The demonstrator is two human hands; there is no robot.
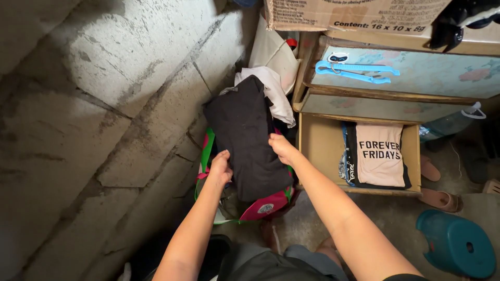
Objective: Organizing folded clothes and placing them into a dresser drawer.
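Both arms stretched forward and down from the bottom edge, elbows slightly bent. Left hand [221, 167] gripping the left edge of a folded black garment [247, 136], fingers curled round the cloth. Right hand [283, 148] pinching the garment's right edge, fingertips tucked into the fabric. Garment lying on top of a pink and green bag [260, 206] stuffed with clothes, right up against the grey block wall [104, 104]. White cloth [275, 91] bunched just behind it. Brown cardboard box [344, 13] with black print up top, sitting on a wooden cabinet [396, 78]. Open drawer [320, 143] below, holding a folded beige shirt [379, 153] with black lettering. Blue hanger [357, 72] lying on the cabinet. Teal plastic stool [458, 242] bottom right.
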